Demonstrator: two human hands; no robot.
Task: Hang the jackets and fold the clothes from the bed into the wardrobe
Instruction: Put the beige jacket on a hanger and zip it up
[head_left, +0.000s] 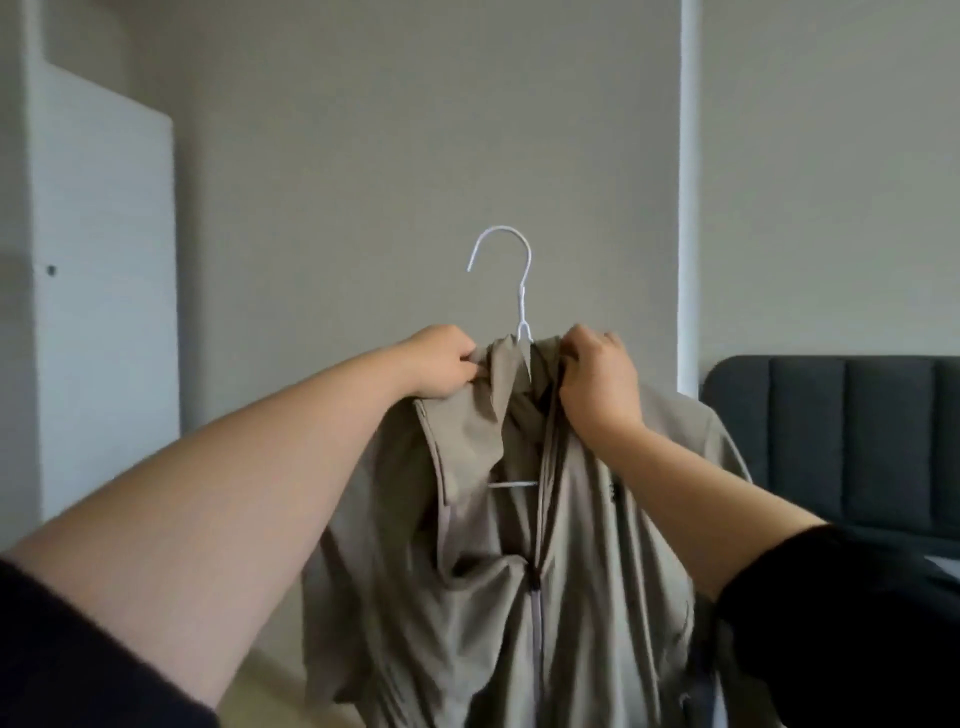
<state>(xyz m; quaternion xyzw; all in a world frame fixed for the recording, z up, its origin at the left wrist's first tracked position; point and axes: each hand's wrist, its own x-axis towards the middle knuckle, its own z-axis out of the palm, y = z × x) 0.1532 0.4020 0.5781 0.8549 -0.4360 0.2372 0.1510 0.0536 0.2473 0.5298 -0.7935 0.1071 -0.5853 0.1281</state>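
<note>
Your hands pinch the jacket at its collar, left hand and right hand on either side of the hanger. It hangs straight down before you, hook upward; the wardrobe stands to your left.

Both arms are stretched out in front and raised, forearms bare, dark sleeves pushed up near the elbows. Left hand sits at about 10 o'clock from frame centre, knuckles up, fingers curled and pinching the jacket collar's left side. Right hand is at roughly 1 o'clock, back of the hand facing the camera, fingers bunched tight around the collar's right side. The two hands are level with each other and near, not touching.
</note>
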